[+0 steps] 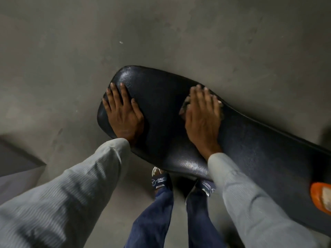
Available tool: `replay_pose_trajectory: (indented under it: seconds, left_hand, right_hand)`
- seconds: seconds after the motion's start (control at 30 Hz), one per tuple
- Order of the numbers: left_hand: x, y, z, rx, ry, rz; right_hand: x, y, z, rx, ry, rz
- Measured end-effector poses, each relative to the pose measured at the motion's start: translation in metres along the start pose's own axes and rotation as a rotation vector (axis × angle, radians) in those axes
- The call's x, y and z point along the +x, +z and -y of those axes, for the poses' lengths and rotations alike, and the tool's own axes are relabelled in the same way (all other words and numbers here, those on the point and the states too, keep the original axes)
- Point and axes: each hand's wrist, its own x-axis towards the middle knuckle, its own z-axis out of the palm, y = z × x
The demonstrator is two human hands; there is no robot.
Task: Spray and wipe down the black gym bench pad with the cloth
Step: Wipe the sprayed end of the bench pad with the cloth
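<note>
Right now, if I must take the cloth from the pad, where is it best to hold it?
Pinch the cloth at its bunched edge showing left of the right hand, coming from above. That hand lies flat over the rest of it on the bench pad, so only this edge is free.

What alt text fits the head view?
Seen from above, a person's right hand presses a cloth flat on a black bench pad, while the left hand rests flat near the pad's end, over a grey floor.
</note>
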Motion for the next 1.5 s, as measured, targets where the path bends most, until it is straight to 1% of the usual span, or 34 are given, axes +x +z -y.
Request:
replay_pose_trajectory:
  seconds: [0.1,0.17,0.2,0.27,0.33,0.37,0.4,0.43,0.47,0.57,0.63,0.7,0.77,0.83,0.9,0.93,0.97,1.0,1.1,1.17,1.23,1.3,1.37,1.47,1.5]
  left_hand:
    - [-0.006,-0.002,-0.004,-0.022,0.05,0.007]
    - [-0.019,-0.002,-0.02,-0.062,0.178,0.009]
    - [-0.028,-0.001,-0.032,-0.093,0.257,0.021]
    - [-0.042,0.003,-0.056,-0.173,0.403,0.06]
    - [-0.049,0.006,-0.077,-0.239,0.53,0.096]
    - [-0.05,0.007,-0.085,-0.261,0.581,0.114]
    - [-0.05,0.007,-0.093,-0.275,0.622,0.132]
    - [-0.05,0.008,-0.102,-0.28,0.66,0.145]
    - [-0.05,0.008,-0.111,-0.273,0.692,0.155]
    - [-0.056,0.011,-0.136,-0.24,0.772,0.2]
    - [-0.063,0.018,-0.145,-0.219,0.796,0.243]
    - [-0.069,0.027,-0.146,-0.187,0.799,0.285]
    - [-0.072,0.034,-0.141,-0.161,0.8,0.305]
    - [-0.071,0.038,-0.14,-0.166,0.792,0.309]
    - [-0.072,0.037,-0.14,-0.164,0.79,0.297]
    - [-0.072,0.036,-0.141,-0.159,0.793,0.285]
    - [-0.072,0.035,-0.141,-0.155,0.798,0.275]
    - [-0.072,0.034,-0.142,-0.151,0.801,0.271]
    - [-0.072,0.032,-0.142,-0.128,0.792,0.281]
    - [-0.072,0.033,-0.143,-0.116,0.787,0.281]
    - [-0.073,0.033,-0.144,-0.105,0.784,0.272]
    - [-0.073,0.033,-0.144,-0.099,0.786,0.269]
    - [-0.073,0.032,-0.144,-0.103,0.788,0.271]
    - [-0.074,0.035,-0.143,-0.106,0.789,0.262]
    - [-0.075,0.035,-0.143,-0.105,0.79,0.255]
  right_hand:
    - [-0.057,-0.012,-0.007,-0.011,0.202,-0.027]
    - [-0.101,-0.009,0.015,-0.041,0.241,0.021]
    - [-0.115,-0.005,0.027,-0.044,0.214,0.054]
    - [-0.115,-0.002,0.037,-0.044,0.08,0.091]
    - [-0.089,-0.004,0.018,-0.031,-0.12,0.111]
    - [-0.072,-0.006,0.0,-0.026,-0.19,0.105]
    - [-0.057,-0.009,-0.019,-0.015,-0.19,0.104]
    - [-0.046,-0.012,-0.036,-0.012,-0.13,0.104]
    - [-0.041,-0.016,-0.052,-0.018,-0.026,0.103]
    - [-0.067,-0.025,-0.074,-0.038,0.31,0.034]
    - [-0.102,-0.026,-0.064,-0.022,0.469,-0.001]
    - [-0.137,-0.02,-0.038,0.005,0.529,0.01]
    - [-0.154,-0.012,-0.014,0.012,0.465,0.051]
    - [-0.143,-0.007,-0.017,0.02,0.301,0.069]
    - [-0.111,-0.01,-0.049,0.011,0.099,0.089]
    - [-0.094,-0.013,-0.069,-0.017,0.054,0.098]
    - [-0.08,-0.018,-0.088,-0.041,0.061,0.098]
    - [-0.072,-0.022,-0.104,-0.054,0.116,0.085]
    - [-0.09,-0.031,-0.125,-0.041,0.425,0.006]
    - [-0.123,-0.03,-0.11,-0.026,0.605,-0.027]
    - [-0.153,-0.026,-0.082,-0.007,0.662,-0.001]
    - [-0.166,-0.019,-0.054,0.018,0.599,0.06]
    - [-0.155,-0.013,-0.041,0.032,0.468,0.066]
    - [-0.117,-0.011,-0.063,0.053,0.206,0.024]
    - [-0.104,-0.012,-0.076,0.05,0.159,0.017]
